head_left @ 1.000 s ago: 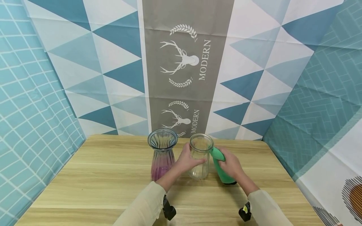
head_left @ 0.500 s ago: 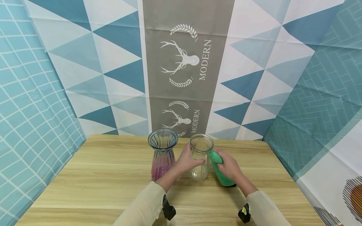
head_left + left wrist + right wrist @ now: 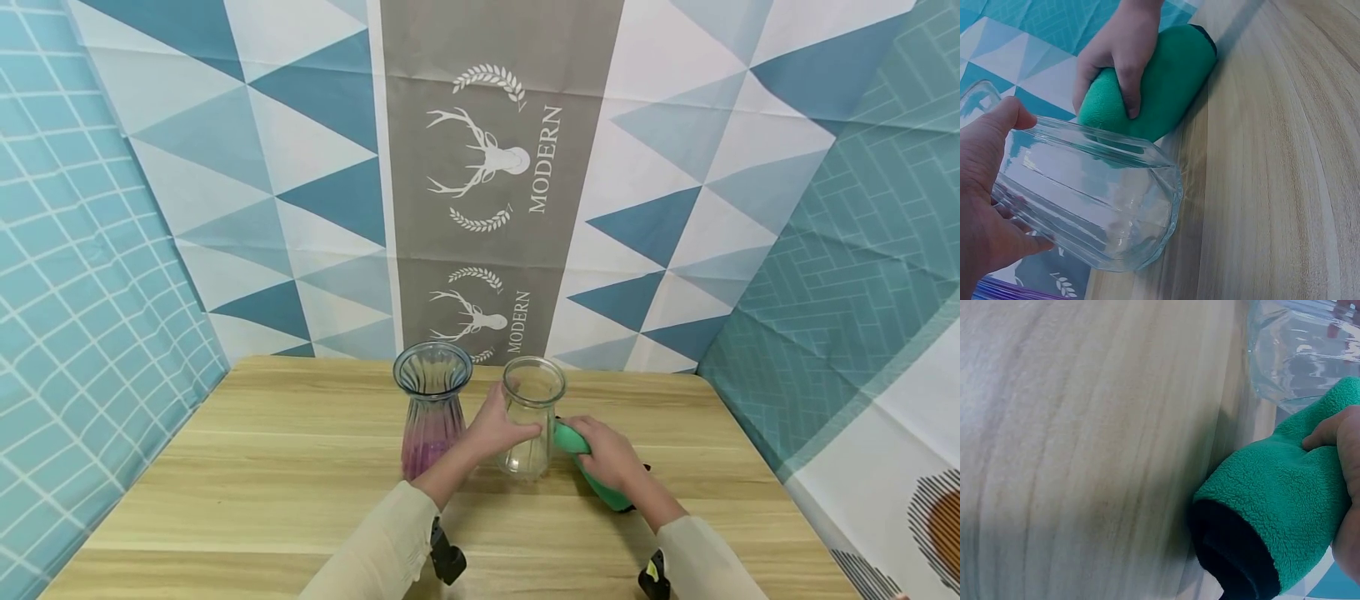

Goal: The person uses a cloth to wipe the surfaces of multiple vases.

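A clear ribbed glass vase stands upright on the table, and my left hand grips it round the middle from its left side. In the left wrist view the thumb and fingers wrap the clear vase. My right hand holds a bunched green cloth at the vase's right side. In the right wrist view the fingers pinch into the fluffy green cloth, whose black edge hangs down. The cloth lies close against the glass; whether it touches cannot be told.
A taller ribbed vase, blue-grey above and purple below, stands just left of the left hand. The wooden table ends at a patterned cloth backdrop. Each wrist carries a small black camera.
My right hand has moved down along the clear vase's side with the green cloth, which now sits lower and more tilted. The left hand and both vases have hardly moved.
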`<state>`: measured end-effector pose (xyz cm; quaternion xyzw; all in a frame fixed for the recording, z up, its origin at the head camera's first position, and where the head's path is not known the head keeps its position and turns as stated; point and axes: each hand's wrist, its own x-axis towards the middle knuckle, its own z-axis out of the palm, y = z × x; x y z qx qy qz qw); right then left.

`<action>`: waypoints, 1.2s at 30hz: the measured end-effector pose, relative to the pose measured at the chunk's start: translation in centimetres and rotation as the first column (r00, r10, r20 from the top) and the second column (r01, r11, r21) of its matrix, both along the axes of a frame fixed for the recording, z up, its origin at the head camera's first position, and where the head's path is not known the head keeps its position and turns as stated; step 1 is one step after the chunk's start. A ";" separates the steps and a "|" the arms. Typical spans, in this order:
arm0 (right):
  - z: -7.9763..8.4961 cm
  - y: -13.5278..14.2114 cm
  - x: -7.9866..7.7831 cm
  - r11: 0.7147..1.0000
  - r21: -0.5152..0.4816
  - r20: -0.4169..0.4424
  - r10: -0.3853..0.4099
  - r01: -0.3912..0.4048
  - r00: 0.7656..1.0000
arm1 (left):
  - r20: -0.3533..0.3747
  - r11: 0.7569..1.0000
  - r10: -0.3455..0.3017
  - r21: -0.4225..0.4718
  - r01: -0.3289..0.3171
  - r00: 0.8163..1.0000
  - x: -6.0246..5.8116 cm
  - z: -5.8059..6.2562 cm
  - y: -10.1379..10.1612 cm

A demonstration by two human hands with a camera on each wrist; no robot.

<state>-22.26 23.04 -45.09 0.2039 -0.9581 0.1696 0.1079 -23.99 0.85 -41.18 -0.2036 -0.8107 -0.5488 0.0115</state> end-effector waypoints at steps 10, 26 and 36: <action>1.4 0.2 -0.4 0.979 -0.200 -0.059 -0.057 0.044 0.997 | 0.011 1.000 0.005 -0.019 -0.005 1.000 0.0 0.0 0.0; 2.5 -0.9 -0.4 0.974 -0.226 -0.176 -0.009 -0.032 0.984 | 0.001 1.000 -0.015 -0.014 0.015 1.000 -0.1 -0.3 0.1; 1.4 -0.9 -0.1 0.991 -0.131 -0.174 -0.008 -0.016 0.985 | 0.001 1.000 -0.022 -0.002 0.022 1.000 -0.1 -0.1 0.0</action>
